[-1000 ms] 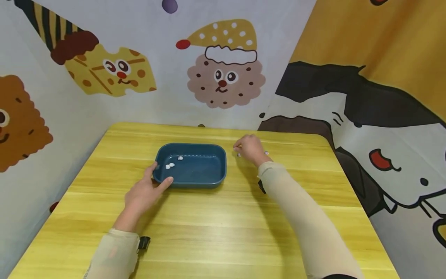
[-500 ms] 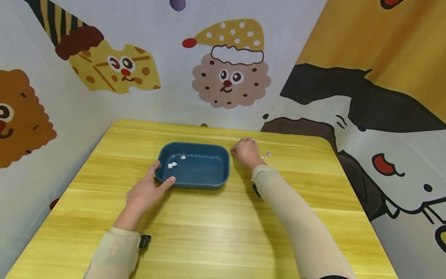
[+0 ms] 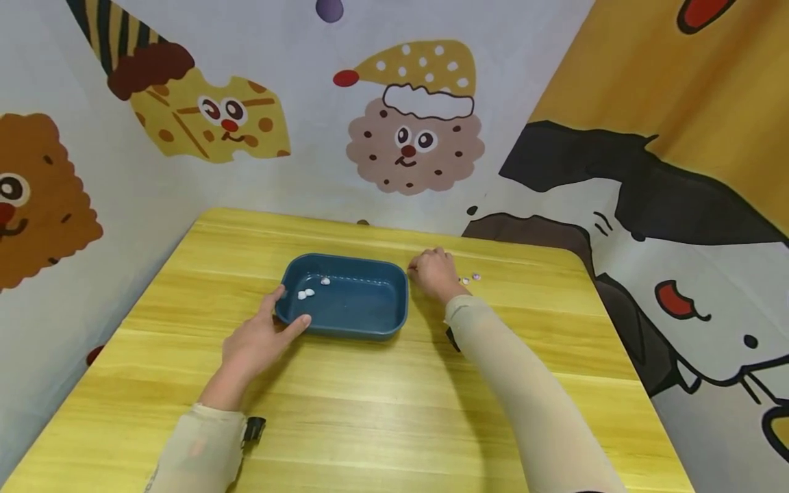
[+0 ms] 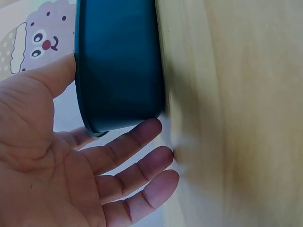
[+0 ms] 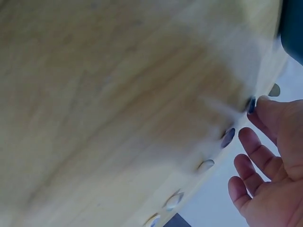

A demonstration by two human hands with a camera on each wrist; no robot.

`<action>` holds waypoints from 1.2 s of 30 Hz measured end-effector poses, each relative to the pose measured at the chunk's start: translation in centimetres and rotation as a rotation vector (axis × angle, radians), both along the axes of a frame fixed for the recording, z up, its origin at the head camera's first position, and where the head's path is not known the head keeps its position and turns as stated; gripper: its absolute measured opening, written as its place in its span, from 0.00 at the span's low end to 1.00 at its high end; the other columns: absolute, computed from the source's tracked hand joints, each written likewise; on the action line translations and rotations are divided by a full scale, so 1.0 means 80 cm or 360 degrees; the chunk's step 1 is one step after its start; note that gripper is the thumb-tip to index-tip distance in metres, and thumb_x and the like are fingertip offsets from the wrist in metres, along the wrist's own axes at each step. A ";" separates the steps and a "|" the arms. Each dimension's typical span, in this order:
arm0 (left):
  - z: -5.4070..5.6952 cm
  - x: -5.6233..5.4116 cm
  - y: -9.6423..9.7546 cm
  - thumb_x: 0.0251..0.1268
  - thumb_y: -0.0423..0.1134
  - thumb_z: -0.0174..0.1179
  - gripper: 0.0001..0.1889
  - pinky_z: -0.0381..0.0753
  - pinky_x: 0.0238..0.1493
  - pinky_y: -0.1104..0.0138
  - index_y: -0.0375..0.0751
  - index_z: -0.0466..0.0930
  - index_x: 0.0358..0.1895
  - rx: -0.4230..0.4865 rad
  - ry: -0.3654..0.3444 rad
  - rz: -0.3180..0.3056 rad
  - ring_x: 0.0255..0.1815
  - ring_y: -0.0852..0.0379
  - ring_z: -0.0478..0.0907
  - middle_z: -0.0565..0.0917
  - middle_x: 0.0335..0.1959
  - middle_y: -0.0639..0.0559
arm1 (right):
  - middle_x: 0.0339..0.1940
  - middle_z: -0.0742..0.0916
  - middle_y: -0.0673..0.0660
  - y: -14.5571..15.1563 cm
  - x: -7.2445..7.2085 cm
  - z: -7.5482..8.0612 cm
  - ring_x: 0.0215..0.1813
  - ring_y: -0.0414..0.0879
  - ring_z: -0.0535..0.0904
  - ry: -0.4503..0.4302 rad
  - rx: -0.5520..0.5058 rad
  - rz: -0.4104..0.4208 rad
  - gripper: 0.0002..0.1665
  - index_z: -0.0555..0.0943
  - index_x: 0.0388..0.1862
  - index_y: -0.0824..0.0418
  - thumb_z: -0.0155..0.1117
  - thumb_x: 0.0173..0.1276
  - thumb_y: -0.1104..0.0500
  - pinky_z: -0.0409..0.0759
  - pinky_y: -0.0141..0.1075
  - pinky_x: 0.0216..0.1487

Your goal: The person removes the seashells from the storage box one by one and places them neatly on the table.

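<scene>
Dark blue, the tray lies mid-frame, long axis left to right, before the table's far edge. The left hand, fingers relaxed, touches its near-left corner. Just right, the right hand has its thumb at a small dark piece; I cannot tell if it pinches.

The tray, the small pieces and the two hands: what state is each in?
Tray: upright on the table, open-topped.
White pieces: three in the tray, two together, one apart.
Loose pieces: lying in a row on the table.
Left hand: holding the tray at one corner.
Right hand: thumb and forefinger together, apparently pinching a small piece.
</scene>
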State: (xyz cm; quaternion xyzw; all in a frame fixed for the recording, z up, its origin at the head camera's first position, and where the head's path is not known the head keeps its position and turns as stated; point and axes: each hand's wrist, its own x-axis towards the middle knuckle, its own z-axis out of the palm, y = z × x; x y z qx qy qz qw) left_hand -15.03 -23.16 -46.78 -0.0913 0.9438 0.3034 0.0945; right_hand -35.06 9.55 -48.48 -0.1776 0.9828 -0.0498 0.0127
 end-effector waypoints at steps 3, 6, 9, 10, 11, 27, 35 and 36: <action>-0.003 0.001 -0.002 0.72 0.78 0.51 0.55 0.67 0.22 0.60 0.56 0.39 0.90 0.0016 0.0011 -0.0004 0.26 0.47 0.76 0.85 0.60 0.27 | 0.61 0.89 0.56 -0.007 0.002 0.004 0.71 0.62 0.75 0.0059 -0.0058 -0.0015 0.15 0.90 0.58 0.50 0.59 0.85 0.49 0.70 0.60 0.75; -0.005 0.002 -0.004 0.72 0.78 0.51 0.54 0.67 0.22 0.60 0.56 0.39 0.90 0.0028 0.0027 -0.0002 0.25 0.47 0.76 0.87 0.50 0.29 | 0.60 0.89 0.56 -0.018 0.005 0.012 0.68 0.61 0.78 0.0205 -0.0194 -0.0005 0.16 0.89 0.58 0.52 0.58 0.86 0.51 0.72 0.58 0.73; -0.007 0.002 -0.003 0.72 0.77 0.51 0.54 0.67 0.22 0.60 0.56 0.40 0.90 0.0026 0.0030 0.0001 0.25 0.47 0.75 0.86 0.38 0.34 | 0.59 0.90 0.56 -0.032 0.007 0.025 0.65 0.59 0.81 0.0401 -0.0341 0.0046 0.16 0.88 0.58 0.55 0.56 0.87 0.52 0.74 0.55 0.72; -0.007 0.001 -0.002 0.72 0.77 0.52 0.54 0.67 0.22 0.60 0.56 0.40 0.90 0.0028 0.0032 0.0003 0.25 0.47 0.75 0.86 0.37 0.36 | 0.59 0.90 0.56 -0.039 0.008 0.032 0.65 0.58 0.81 0.0456 -0.0376 0.0070 0.16 0.87 0.58 0.56 0.56 0.87 0.52 0.73 0.54 0.72; -0.008 0.001 -0.002 0.72 0.77 0.52 0.54 0.67 0.22 0.60 0.57 0.40 0.90 0.0032 0.0029 0.0004 0.25 0.47 0.75 0.85 0.35 0.37 | 0.59 0.90 0.56 -0.046 0.011 0.040 0.65 0.57 0.81 0.0494 -0.0411 0.0093 0.16 0.87 0.58 0.56 0.56 0.87 0.52 0.73 0.53 0.73; -0.011 -0.001 -0.003 0.70 0.82 0.46 0.56 0.72 0.25 0.58 0.53 0.40 0.90 -0.0005 0.0018 -0.0025 0.36 0.42 0.83 0.80 0.66 0.23 | 0.73 0.83 0.53 -0.164 0.120 0.033 0.74 0.49 0.78 -0.0115 -0.0360 0.0518 0.26 0.80 0.73 0.52 0.63 0.82 0.44 0.80 0.43 0.71; -0.008 0.000 -0.001 0.70 0.82 0.46 0.56 0.71 0.25 0.58 0.54 0.38 0.90 0.0002 0.0007 -0.0025 0.36 0.43 0.83 0.81 0.69 0.27 | 0.73 0.81 0.55 -0.171 0.121 0.004 0.72 0.51 0.80 -0.0290 -0.0445 0.0349 0.33 0.75 0.77 0.52 0.69 0.78 0.44 0.81 0.47 0.70; -0.008 0.000 -0.001 0.70 0.82 0.46 0.56 0.71 0.25 0.58 0.54 0.38 0.90 -0.0002 0.0007 -0.0024 0.36 0.43 0.83 0.81 0.69 0.28 | 0.73 0.81 0.55 -0.172 0.120 0.003 0.71 0.51 0.80 -0.0298 -0.0452 0.0340 0.34 0.75 0.78 0.52 0.69 0.78 0.44 0.81 0.47 0.70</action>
